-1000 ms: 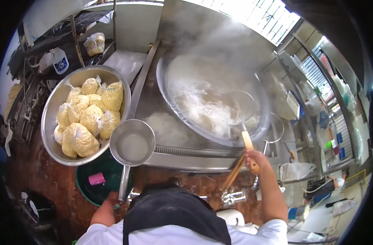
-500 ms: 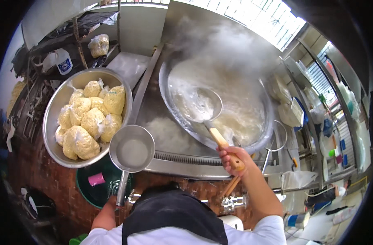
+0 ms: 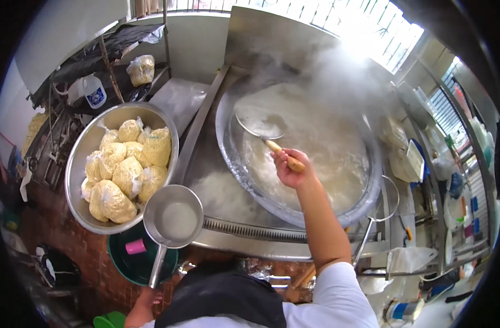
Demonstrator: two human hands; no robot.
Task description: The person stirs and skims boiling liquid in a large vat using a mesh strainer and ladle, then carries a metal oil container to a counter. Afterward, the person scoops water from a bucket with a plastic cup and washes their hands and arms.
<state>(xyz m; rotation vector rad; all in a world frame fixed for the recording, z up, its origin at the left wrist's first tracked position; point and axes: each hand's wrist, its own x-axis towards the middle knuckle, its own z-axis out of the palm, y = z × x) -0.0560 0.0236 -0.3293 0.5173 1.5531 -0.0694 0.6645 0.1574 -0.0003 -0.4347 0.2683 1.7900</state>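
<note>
My right hand [image 3: 289, 168] is closed around the wooden handle of a large round metal ladle [image 3: 247, 128]. The ladle's bowl dips, tilted, into pale, foamy liquid [image 3: 315, 147] at the left side of a big steaming cauldron [image 3: 224, 131]. At the lower left, my left hand [image 3: 145, 304] is low, by the handle end of a steel saucepan [image 3: 173, 214]. That handle end partly covers the hand, so whether the fingers touch it is unclear. Some cloudy liquid seems to be in the saucepan, whose bowl overlaps the stove's front edge and a basin's rim.
A wide steel basin [image 3: 75, 188] at left holds several tied plastic bags [image 3: 128, 174] of pale yellow, crumbly food. Below it stands a green tub [image 3: 118, 262] with a pink piece [image 3: 135, 247] inside. Crowded shelves [image 3: 441, 180] line the right; a white jug [image 3: 92, 92] stands back left.
My right hand has moved forward and a little left, carrying the ladle farther over the cauldron toward its far left side. My left hand stays low by the saucepan handle. The view has shifted slightly.
</note>
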